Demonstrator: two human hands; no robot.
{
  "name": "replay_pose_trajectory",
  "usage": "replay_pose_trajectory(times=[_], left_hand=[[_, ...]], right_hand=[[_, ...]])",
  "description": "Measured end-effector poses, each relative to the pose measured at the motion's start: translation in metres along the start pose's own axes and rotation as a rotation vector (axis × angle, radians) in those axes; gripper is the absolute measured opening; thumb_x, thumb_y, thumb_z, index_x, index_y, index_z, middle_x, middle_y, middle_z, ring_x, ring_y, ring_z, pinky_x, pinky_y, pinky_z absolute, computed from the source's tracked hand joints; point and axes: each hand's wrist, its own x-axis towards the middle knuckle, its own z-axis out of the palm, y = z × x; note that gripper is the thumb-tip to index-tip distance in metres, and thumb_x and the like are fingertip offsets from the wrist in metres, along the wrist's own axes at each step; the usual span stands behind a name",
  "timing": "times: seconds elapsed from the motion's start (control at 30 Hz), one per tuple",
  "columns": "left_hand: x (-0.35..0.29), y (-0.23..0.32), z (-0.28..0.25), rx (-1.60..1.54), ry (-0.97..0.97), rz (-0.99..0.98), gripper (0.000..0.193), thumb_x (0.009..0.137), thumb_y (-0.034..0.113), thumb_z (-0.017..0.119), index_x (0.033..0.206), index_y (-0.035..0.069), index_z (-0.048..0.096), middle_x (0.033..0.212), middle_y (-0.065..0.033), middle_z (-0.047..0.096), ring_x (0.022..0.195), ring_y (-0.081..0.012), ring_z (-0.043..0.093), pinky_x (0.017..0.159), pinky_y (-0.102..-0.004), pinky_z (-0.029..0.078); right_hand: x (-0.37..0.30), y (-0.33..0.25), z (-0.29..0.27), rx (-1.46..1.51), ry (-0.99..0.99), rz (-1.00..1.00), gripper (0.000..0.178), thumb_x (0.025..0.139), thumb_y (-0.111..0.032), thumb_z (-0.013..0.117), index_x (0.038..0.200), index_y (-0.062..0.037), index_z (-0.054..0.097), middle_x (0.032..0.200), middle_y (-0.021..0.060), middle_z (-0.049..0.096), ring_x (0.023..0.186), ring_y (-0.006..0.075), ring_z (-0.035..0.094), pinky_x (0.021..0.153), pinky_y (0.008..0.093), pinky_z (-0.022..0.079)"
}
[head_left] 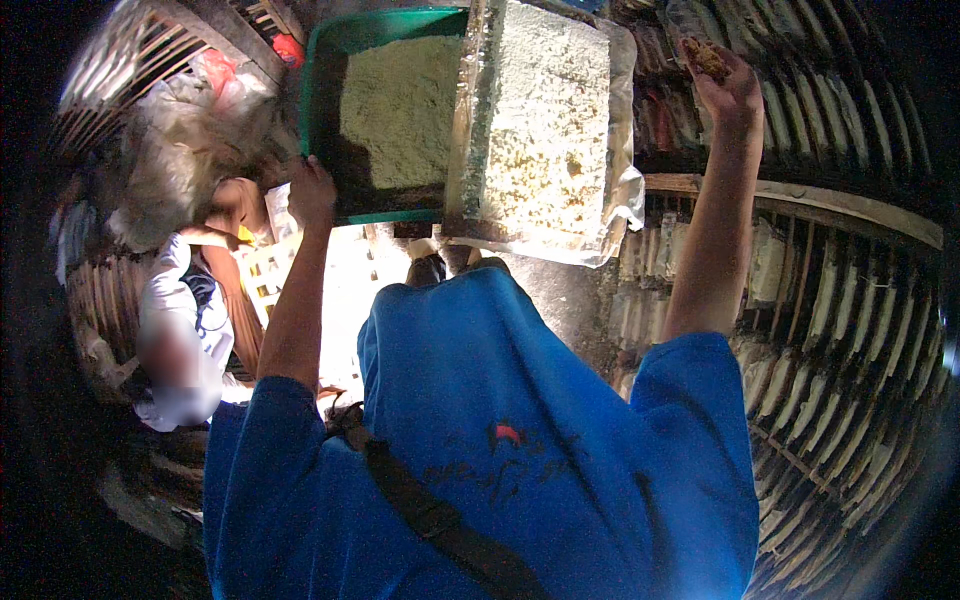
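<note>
My left hand [312,192] is closed at the near left corner of a green plastic tub [308,100], its fingers partly hidden against the rim. Pale, crumbly grain-like stuff [400,105] fills much of the tub. Beside the tub, overlapping its right side, lies a shallow tray [461,165] lined with clear plastic. A layer of whitish crumbly stuff [548,110] covers the tray, more yellow and uneven toward me. Raised out to the far right, my right hand [732,88] holds a brown crumbly clump [708,62] in curled fingers, away from the tray.
Slatted racks with rows of pale wrapped slabs [825,310] line the right side, behind a wooden rail [800,193]. To the left another person [195,285] sits low near a pale crate [275,268]. Crumpled plastic sheets [185,135] are heaped beyond that person.
</note>
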Motion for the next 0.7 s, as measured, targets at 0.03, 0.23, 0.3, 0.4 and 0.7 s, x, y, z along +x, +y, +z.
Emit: replay_pose_trajectory(times=[0.03,0.23,0.3,0.4,0.7], left_hand=[[0.000,0.001,-0.003,0.003,-0.013,-0.008,0.038,0.096,0.040,0.033,0.106,0.008,0.049,0.092,-0.0237,0.064,0.086,-0.0439,0.061,0.070,-0.0551,0.046],[-0.007,0.014,-0.016,0.021,-0.038,0.000,0.038,0.096,0.040,0.032,0.109,0.007,0.046,0.089,-0.0246,0.064,0.084,-0.0436,0.062,0.070,-0.0543,0.047],[-0.006,0.015,-0.019,0.035,-0.024,0.002,0.038,0.096,0.040,0.032,0.111,0.008,0.046,0.088,-0.0249,0.064,0.082,-0.0435,0.062,0.069,-0.0540,0.047],[-0.004,0.004,-0.011,0.018,0.037,0.052,0.040,0.096,0.040,0.032,0.118,0.009,0.044,0.086,-0.0247,0.064,0.080,-0.0431,0.063,0.068,-0.0535,0.048],[-0.002,0.011,-0.020,0.044,-0.057,0.015,0.041,0.097,0.039,0.031,0.124,0.010,0.042,0.083,-0.0233,0.065,0.077,-0.0423,0.063,0.066,-0.0527,0.049]], right_hand=[[0.005,-0.002,0.001,0.020,-0.026,0.033,0.044,0.098,-0.003,0.029,0.141,0.0007,0.019,0.145,0.0237,0.021,0.132,0.0372,0.029,0.111,0.0496,0.033],[0.084,-0.015,-0.038,-0.064,-0.234,0.069,0.042,0.097,-0.002,0.031,0.138,0.0036,0.023,0.144,0.0249,0.024,0.130,0.0384,0.032,0.110,0.0491,0.033],[0.084,-0.006,-0.020,-0.220,-0.222,-0.017,0.042,0.097,-0.001,0.031,0.137,0.0048,0.023,0.143,0.0258,0.024,0.129,0.0395,0.032,0.111,0.0499,0.032],[0.073,0.011,0.016,0.022,-0.070,0.051,0.039,0.097,-0.002,0.031,0.135,0.0060,0.026,0.142,0.0268,0.025,0.128,0.0398,0.034,0.110,0.0506,0.033],[0.136,0.002,-0.027,-0.018,-0.287,0.066,0.038,0.096,-0.001,0.028,0.134,0.0049,0.027,0.141,0.0270,0.024,0.126,0.0411,0.035,0.106,0.0534,0.039]])
